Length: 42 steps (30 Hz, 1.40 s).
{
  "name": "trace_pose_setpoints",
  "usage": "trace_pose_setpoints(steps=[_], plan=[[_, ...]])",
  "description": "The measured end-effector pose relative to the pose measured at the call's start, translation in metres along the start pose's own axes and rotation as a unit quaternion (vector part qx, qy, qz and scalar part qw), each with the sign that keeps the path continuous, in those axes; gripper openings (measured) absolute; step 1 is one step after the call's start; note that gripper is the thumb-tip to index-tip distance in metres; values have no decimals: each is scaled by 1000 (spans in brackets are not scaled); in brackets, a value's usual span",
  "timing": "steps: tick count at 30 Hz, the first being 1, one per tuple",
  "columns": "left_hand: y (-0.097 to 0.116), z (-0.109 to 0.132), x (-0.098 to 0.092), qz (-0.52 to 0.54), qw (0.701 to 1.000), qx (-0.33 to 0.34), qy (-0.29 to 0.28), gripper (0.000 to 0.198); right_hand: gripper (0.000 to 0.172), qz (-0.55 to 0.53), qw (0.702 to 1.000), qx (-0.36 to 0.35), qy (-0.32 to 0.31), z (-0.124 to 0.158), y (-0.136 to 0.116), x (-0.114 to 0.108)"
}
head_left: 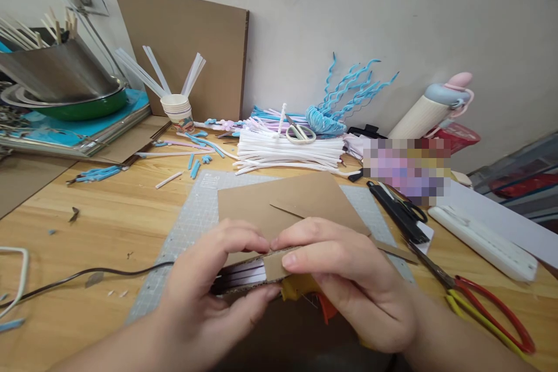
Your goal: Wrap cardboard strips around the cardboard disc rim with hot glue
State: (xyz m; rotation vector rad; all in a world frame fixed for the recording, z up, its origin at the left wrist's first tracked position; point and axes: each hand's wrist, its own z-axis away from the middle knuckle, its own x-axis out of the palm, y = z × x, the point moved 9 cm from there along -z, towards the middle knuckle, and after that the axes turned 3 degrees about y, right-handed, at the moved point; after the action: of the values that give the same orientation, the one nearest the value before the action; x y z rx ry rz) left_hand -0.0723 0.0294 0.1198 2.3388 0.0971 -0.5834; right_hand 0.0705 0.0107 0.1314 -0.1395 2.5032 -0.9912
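Note:
Between my hands is a flat cardboard box (244, 286) with corrugated edges, its narrow side facing me. White layers with dark lines show in the gap on that side. My left hand (218, 279) grips the box's left end, thumb below and fingers over the top. A small cardboard strip (274, 266) covers part of the narrow side, and fingers of my right hand (349, 270) press on it. Under the right hand shows a yellow and orange tool (300, 286), which looks like a glue gun; the hand hides most of it.
A cardboard sheet (279, 195) lies on the grey cutting mat (192, 215). Red-and-yellow-handled scissors (483, 308) rest at right beside a white power strip (483, 244). White pipe cleaners (288, 151) lie behind, near a paper cup (178, 111). A black cord (100, 271) crosses the left.

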Motion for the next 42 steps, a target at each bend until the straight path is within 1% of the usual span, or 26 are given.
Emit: trace_pose_setpoints(steps=[3,11,16,20,23,26,32,36,42], plan=[[2,-3,-1,-8,1000,3,0,21,32,25,1000,0,0,-2,-3,2],[0,-5,-4,-13,1000,-6,1,18,38,27,999,19,-6,-1,-4,3],[-1,-4,-6,1,1000,-21,15,15,37,26,999,21,-4,0,-4,3],[-2,-3,-7,-2,999,-30,21,20,35,30,999,35,-6,1,-2,4],[1,-5,-3,-14,1000,-7,-5,26,35,18,999,45,-7,0,-2,3],[3,-6,-2,-15,1000,10,-12,26,37,3,999,46,-12,-2,-3,3],[3,-6,-4,-10,1000,14,-2,31,39,1,999,35,-13,-3,-5,2],[1,-6,-5,-5,1000,14,9,32,39,5,999,29,-14,-3,-4,2],[-1,-7,-5,8,1000,-12,12,29,39,13,999,36,-16,-1,-4,3]])
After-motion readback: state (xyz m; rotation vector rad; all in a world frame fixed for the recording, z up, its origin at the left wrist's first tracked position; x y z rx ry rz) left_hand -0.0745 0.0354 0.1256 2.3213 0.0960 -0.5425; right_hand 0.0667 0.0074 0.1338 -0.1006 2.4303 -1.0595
